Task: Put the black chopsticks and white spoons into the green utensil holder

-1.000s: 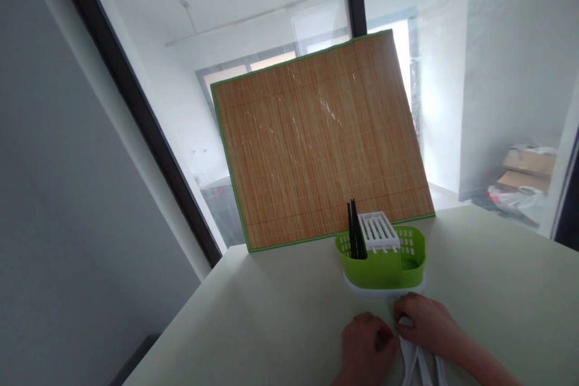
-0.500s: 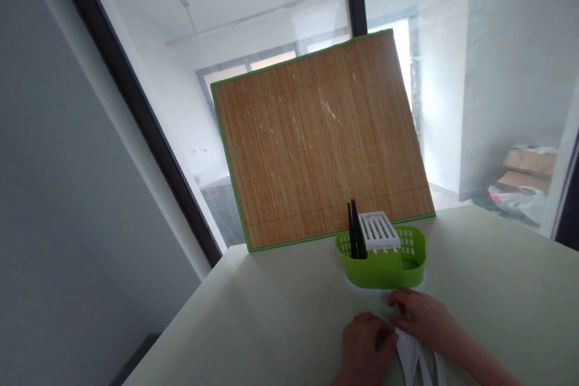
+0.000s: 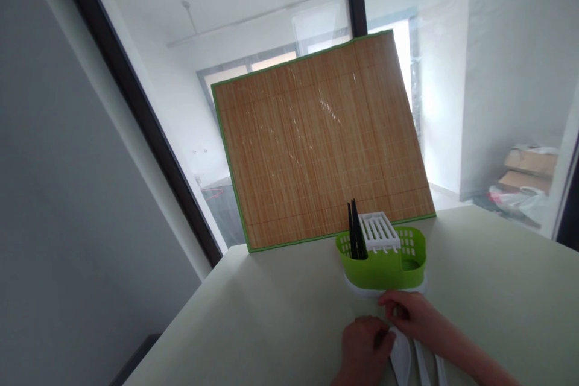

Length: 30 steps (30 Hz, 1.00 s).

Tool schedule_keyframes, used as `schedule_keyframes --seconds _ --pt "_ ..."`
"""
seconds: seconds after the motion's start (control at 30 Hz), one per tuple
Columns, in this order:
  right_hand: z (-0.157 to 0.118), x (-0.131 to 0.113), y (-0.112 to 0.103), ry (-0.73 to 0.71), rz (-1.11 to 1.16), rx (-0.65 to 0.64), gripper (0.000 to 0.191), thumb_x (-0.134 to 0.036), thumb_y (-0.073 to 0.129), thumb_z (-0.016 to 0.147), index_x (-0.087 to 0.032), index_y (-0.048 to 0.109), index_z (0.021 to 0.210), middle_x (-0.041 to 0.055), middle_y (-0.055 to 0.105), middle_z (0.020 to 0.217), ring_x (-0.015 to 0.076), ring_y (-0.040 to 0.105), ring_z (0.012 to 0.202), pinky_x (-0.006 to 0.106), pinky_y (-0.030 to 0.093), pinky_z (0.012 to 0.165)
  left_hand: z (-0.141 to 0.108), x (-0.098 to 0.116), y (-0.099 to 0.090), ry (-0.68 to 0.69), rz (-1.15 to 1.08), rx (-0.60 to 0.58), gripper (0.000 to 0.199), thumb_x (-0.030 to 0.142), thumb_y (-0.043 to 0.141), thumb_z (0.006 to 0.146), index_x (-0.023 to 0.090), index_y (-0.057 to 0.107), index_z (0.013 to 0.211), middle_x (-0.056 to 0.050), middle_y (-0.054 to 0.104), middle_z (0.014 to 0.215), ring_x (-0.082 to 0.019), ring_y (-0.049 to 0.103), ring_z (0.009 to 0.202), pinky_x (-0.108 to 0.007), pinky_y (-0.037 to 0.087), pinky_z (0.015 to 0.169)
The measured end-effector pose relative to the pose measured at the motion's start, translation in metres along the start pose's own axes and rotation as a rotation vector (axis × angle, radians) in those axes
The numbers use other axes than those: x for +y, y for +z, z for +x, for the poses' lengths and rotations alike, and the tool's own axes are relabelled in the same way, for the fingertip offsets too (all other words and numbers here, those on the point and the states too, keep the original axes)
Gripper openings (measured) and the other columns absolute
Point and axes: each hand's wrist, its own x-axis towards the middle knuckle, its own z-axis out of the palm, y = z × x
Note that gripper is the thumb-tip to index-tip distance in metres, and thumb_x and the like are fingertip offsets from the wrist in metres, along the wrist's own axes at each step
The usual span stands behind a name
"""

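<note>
My left hand (image 3: 365,347) is closed at the near side of the table, with thumb and forefinger together at the bowl edge of a white spoon (image 3: 401,354). My right hand (image 3: 414,312) lies just above that spoon, its fingers curled and partly covering the spoon's upper edge; what lies between those fingertips is hidden. Two more white handled utensils, one on the left (image 3: 421,363) and one on the right (image 3: 440,369), rest under and beside my right wrist. Their upper ends are hidden.
Behind my hands stands a green basket (image 3: 382,274) on a white base, holding black chopsticks (image 3: 356,235) and a white slatted rack (image 3: 379,230). A bamboo mat (image 3: 321,145) with green edging leans on the glass behind the white table (image 3: 280,307).
My right hand has shifted slightly left towards my left hand. The spoon has also slid a little left, away from the other utensils. The basket has not moved.
</note>
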Motion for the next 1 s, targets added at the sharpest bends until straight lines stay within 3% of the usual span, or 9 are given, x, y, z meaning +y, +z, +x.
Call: schedule_keyframes --seconds 0.13,0.27,0.37,0.47,0.63,0.8,1.0 --pt "-0.002 -0.008 -0.001 -0.001 -0.083 0.067 0.030 -0.019 0.050 0.077 -0.022 0.065 0.102 0.0022 0.068 0.082 0.0171 0.060 0.068 0.027 0.044 0.066 0.001 0.001 -0.002 -0.042 -0.094 0.059 0.017 0.028 0.055 0.080 0.021 0.071 0.080 0.000 0.068 0.071 -0.014 0.057 0.062 -0.024 0.041 0.062" --pt "-0.005 -0.016 0.007 -0.006 -0.065 0.087 0.029 -0.034 0.055 0.082 -0.021 0.063 0.107 0.0013 0.065 0.079 0.0163 0.056 0.065 0.026 0.041 0.061 0.003 0.004 -0.017 -0.003 -0.319 0.353 0.020 0.029 0.051 0.086 0.018 0.067 0.081 -0.001 0.067 0.071 -0.013 0.058 0.062 -0.022 0.043 0.059" --pt "-0.006 -0.024 0.019 -0.037 -0.018 0.001 0.019 -0.036 0.055 0.083 -0.019 0.064 0.085 -0.0028 0.058 0.063 0.0135 0.050 0.057 0.023 0.035 0.053 0.000 0.006 -0.033 0.080 -0.357 0.577 0.019 0.030 0.052 0.088 0.019 0.066 0.083 -0.001 0.064 0.071 -0.012 0.058 0.062 -0.021 0.044 0.059" --pt "-0.009 -0.032 0.027 -0.085 0.025 -0.033 0.027 -0.036 0.050 0.088 -0.018 0.058 0.069 -0.0035 0.054 0.057 0.0123 0.046 0.054 0.023 0.033 0.050 -0.006 0.009 -0.046 0.209 -0.262 0.692 0.013 0.026 0.054 0.088 0.020 0.065 0.086 0.000 0.062 0.069 -0.011 0.056 0.061 -0.020 0.043 0.058" --pt "-0.013 -0.039 0.024 -0.155 0.056 0.113 0.028 -0.040 0.044 0.093 -0.019 0.061 0.085 0.0030 0.065 0.077 0.0170 0.056 0.069 0.027 0.043 0.066 -0.011 0.014 -0.052 0.353 -0.147 0.688 0.014 0.020 0.053 0.088 0.021 0.063 0.097 0.001 0.059 0.068 -0.010 0.054 0.058 -0.020 0.044 0.058" --pt "-0.012 -0.037 0.022 -0.154 0.114 0.119 0.029 -0.041 0.044 0.094 -0.019 0.062 0.088 0.0041 0.066 0.079 0.0185 0.059 0.073 0.028 0.044 0.069 -0.008 0.015 -0.045 0.269 -0.150 0.601 0.015 0.026 0.051 0.091 0.021 0.063 0.095 0.000 0.062 0.070 -0.010 0.055 0.059 -0.020 0.044 0.057" --pt "-0.011 -0.037 0.025 -0.172 0.133 0.096 0.022 -0.037 0.047 0.093 -0.020 0.062 0.093 0.0029 0.068 0.084 0.0170 0.060 0.073 0.026 0.043 0.068 -0.011 0.017 -0.042 0.218 -0.192 0.612 0.014 0.029 0.053 0.089 0.020 0.063 0.084 0.001 0.062 0.067 -0.010 0.055 0.058 -0.019 0.043 0.057"
